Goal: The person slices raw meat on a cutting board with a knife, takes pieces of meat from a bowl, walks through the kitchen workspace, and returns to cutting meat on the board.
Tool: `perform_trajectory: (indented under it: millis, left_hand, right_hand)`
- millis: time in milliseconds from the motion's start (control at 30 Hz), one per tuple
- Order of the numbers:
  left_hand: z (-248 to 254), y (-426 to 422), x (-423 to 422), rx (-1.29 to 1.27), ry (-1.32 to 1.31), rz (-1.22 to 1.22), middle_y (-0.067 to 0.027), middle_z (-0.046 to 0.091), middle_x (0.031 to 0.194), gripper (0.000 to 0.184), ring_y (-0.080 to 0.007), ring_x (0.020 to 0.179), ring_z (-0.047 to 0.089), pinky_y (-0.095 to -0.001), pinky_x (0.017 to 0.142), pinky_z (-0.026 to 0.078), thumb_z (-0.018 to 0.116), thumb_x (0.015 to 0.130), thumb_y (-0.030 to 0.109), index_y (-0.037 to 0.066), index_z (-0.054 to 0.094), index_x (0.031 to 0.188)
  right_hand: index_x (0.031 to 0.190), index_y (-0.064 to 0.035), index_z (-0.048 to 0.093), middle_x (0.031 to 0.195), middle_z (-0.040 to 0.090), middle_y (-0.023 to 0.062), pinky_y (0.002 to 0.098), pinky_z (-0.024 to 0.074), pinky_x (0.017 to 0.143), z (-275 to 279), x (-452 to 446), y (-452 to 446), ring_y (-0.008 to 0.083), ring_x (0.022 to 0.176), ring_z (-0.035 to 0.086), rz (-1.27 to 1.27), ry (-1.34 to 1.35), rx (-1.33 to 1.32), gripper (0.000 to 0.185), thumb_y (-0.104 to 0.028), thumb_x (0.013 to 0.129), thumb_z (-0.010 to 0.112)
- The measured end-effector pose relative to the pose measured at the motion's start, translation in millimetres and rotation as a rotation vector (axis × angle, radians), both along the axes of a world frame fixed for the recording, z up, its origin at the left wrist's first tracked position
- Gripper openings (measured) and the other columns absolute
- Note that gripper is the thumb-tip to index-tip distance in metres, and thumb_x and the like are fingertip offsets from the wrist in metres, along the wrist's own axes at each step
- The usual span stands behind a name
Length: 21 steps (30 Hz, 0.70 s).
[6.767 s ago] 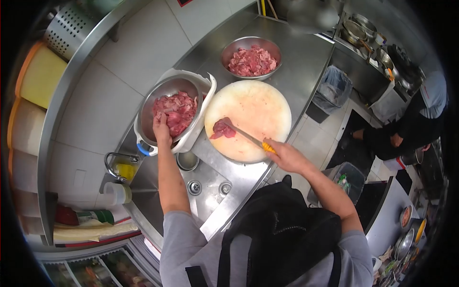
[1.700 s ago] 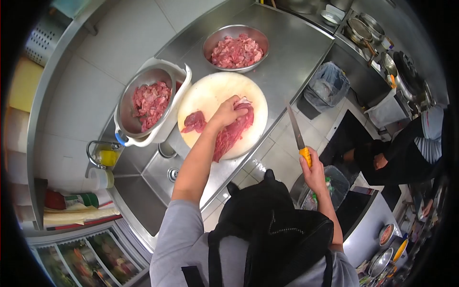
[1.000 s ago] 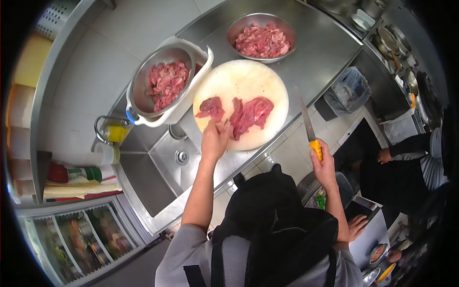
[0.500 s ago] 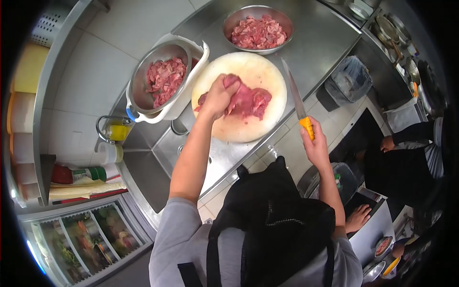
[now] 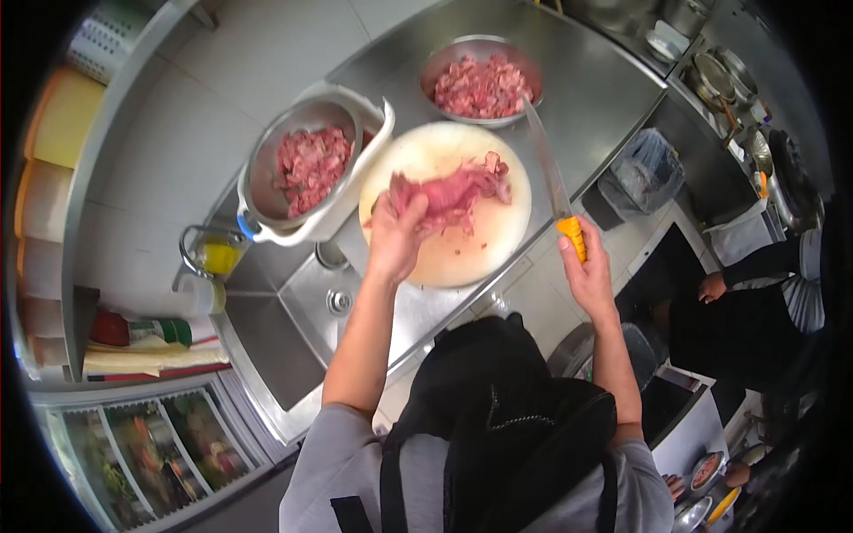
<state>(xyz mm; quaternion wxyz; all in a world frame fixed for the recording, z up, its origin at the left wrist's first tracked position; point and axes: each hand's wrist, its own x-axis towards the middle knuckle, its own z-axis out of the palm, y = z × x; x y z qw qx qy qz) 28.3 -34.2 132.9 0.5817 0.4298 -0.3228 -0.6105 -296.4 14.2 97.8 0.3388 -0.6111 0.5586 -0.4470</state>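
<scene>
My left hand (image 5: 396, 235) grips one end of a raw piece of meat (image 5: 455, 197), its thumb lying over the flesh. The meat stretches across a round white cutting board (image 5: 418, 262), with small scraps beside it. In my right hand (image 5: 588, 277) is a knife (image 5: 553, 173) with a yellow handle, held off to the right of the board. Its blade points up and away, and the tip overlaps the rim of a metal bowl (image 5: 481, 119) of cut meat behind the board. Another metal bowl (image 5: 260, 182) of meat pieces rests in a white tub (image 5: 378, 133) on the left.
A steel sink (image 5: 275, 333) lies left of the board, with a bottle of yellow liquid (image 5: 218, 256) by it. A lined bin (image 5: 644, 173) stands to the right. Another person (image 5: 737, 311) is at the far right. Pans (image 5: 713, 80) sit on the upper right shelf.
The meat has been shifted and spread out on the board, its far end now further up and right. My left hand has moved slightly down and left. The knife stays right of the board.
</scene>
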Motion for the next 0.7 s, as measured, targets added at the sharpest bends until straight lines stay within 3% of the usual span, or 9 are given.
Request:
perform_trajectory:
  millis: [33,67,133,233,433,700]
  left_hand:
    - [-56.2,15.2,14.0,0.14,-0.183,0.092,-0.0122,0.063,0.114,0.026,-0.0239,0.091,0.075,-0.039,0.078,0.07,0.068,0.107,0.007,0.008,0.044,0.119]
    - [-90.3,33.1,23.3,0.178,-0.17,0.107,-0.0122,0.063,0.114,0.026,-0.0239,0.091,0.075,-0.039,0.078,0.07,0.068,0.107,0.007,0.008,0.044,0.119]
    - [-133.0,62.7,37.4,0.296,-0.246,0.201,-0.0094,0.067,0.109,0.028,-0.0185,0.087,0.073,-0.0335,0.075,0.069,0.072,0.105,0.007,0.008,0.046,0.114]
    - [-115.2,78.8,40.5,0.238,-0.33,0.27,-0.008,0.064,0.104,0.033,-0.0166,0.084,0.072,-0.0319,0.07,0.069,0.073,0.104,0.006,0.008,0.041,0.108]
    - [-115.0,105.3,59.3,0.252,-0.409,0.299,-0.0133,0.065,0.106,0.036,-0.0178,0.085,0.073,-0.0299,0.065,0.064,0.073,0.103,0.001,0.006,0.038,0.114]
    - [-128.8,126.7,96.2,0.231,-0.3,0.27,-0.0145,0.066,0.101,0.035,-0.0204,0.084,0.075,-0.0316,0.066,0.062,0.073,0.102,0.0,0.003,0.041,0.116]
  right_hand:
    - [0.146,-0.0015,0.055,0.104,0.072,0.0157,0.0364,0.0562,0.085,-5.1,1.3,3.8,0.0218,0.092,0.07,0.014,0.01,0.036,0.044,-0.023,0.11,0.066]
    - [0.146,-0.0016,0.055,0.105,0.073,0.0161,0.0368,0.0563,0.086,-9.7,3.1,7.3,0.0222,0.093,0.07,0.021,0.033,0.112,0.044,-0.024,0.11,0.066]
    - [0.146,-0.0025,0.055,0.107,0.074,0.0184,0.0385,0.0562,0.086,-19.8,10.4,14.0,0.0256,0.094,0.072,0.066,0.087,0.168,0.043,-0.026,0.111,0.065]
    - [0.146,-0.0037,0.055,0.108,0.074,0.0208,0.04,0.056,0.087,-20.9,25.6,23.9,0.03,0.095,0.073,0.175,0.168,0.245,0.043,-0.028,0.111,0.064]
    - [0.147,-0.0052,0.055,0.115,0.074,0.0269,0.0456,0.0563,0.091,-14.7,40.6,31.5,0.0438,0.105,0.074,0.222,0.293,0.266,0.044,-0.029,0.111,0.064]
    - [0.147,-0.0058,0.055,0.115,0.073,0.029,0.0464,0.0565,0.092,-9.1,39.3,46.2,0.0462,0.105,0.074,0.165,0.341,0.286,0.044,-0.029,0.111,0.063]
